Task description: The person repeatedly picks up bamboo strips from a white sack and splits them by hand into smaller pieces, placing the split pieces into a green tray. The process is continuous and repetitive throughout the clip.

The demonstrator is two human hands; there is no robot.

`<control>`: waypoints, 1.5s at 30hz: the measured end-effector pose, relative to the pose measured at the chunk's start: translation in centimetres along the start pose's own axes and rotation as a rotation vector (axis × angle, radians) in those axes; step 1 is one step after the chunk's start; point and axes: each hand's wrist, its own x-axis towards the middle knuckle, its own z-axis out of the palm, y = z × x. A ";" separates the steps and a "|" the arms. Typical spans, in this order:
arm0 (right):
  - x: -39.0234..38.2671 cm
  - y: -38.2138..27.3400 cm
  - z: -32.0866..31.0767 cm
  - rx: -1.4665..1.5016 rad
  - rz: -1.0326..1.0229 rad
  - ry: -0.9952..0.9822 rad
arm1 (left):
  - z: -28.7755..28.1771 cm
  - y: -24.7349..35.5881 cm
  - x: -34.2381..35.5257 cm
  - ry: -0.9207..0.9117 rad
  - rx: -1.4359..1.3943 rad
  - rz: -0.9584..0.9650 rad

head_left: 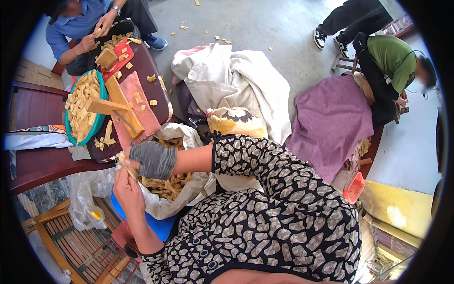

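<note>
My bare left hand is raised, its fingers closed on a pale yellow, flat dried strip. Beside it my right hand wears a grey knit glove, and its fingertips close on the same strip. Both hands are held over the near edge of an open white sack, which holds many brownish-yellow strips. Just beyond the hands, a wooden plank tool with a crosspiece lies on a pink cloth on the dark red table. Loose yellow pieces are scattered around it.
A teal basket heaped with yellow pieces stands left of the plank. Across the table a person in blue handles a piece; another in green bends at the far right. Pale sheets, a purple cloth and a slatted wooden chair surround me.
</note>
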 end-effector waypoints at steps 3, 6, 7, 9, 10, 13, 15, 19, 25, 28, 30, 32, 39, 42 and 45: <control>0.4 -2.0 0.0 0.604 0.428 -0.136 | -0.2 -0.4 -0.6 0.426 -0.004 0.260; 0.4 -0.9 0.4 1.086 0.619 -0.270 | 0.6 -0.6 0.3 0.435 -0.055 0.361; 0.1 -2.6 -0.1 1.000 0.660 -0.193 | 0.8 -1.4 0.3 0.363 -0.165 0.331; 1.0 0.1 0.1 0.588 0.502 -0.150 | 0.8 -1.9 0.7 0.299 -0.223 0.327; 0.6 -0.1 0.1 0.275 0.311 -0.113 | 1.0 -2.4 0.8 0.299 -0.244 0.275; -0.1 -1.7 -0.2 -0.284 -0.067 -0.109 | 1.6 -3.2 0.2 0.255 -0.540 0.036; -0.1 -2.4 -0.5 -0.428 -0.135 -0.115 | 1.8 -4.0 0.4 0.178 -0.905 -0.064; 0.6 -2.8 -1.3 -0.415 -0.204 -0.025 | 1.4 -3.4 0.7 0.044 -1.325 -0.174; 2.0 -2.4 -2.2 0.454 0.527 -0.085 | 1.2 -4.4 1.8 -0.005 -0.908 -0.054; 0.3 -2.6 -0.7 0.785 0.606 -0.143 | 2.4 -5.8 2.4 0.157 -0.901 -0.002; 0.3 -2.0 -0.8 0.756 0.638 -0.163 | 2.9 -6.4 2.0 0.192 -0.876 -0.056; 0.7 -1.9 -0.4 0.517 0.668 -0.067 | 3.1 -6.2 1.7 0.194 -0.855 -0.108; 1.9 -0.8 -1.5 0.198 0.387 0.061 | 2.3 -4.3 1.5 -0.025 -0.933 -0.150; 2.5 -0.6 -1.7 0.202 0.434 0.032 | 1.7 -4.5 1.7 -0.198 -1.291 -0.444; 2.8 -0.6 -2.0 0.157 0.473 -0.012 | 1.3 -4.8 1.8 -0.361 -1.484 -0.578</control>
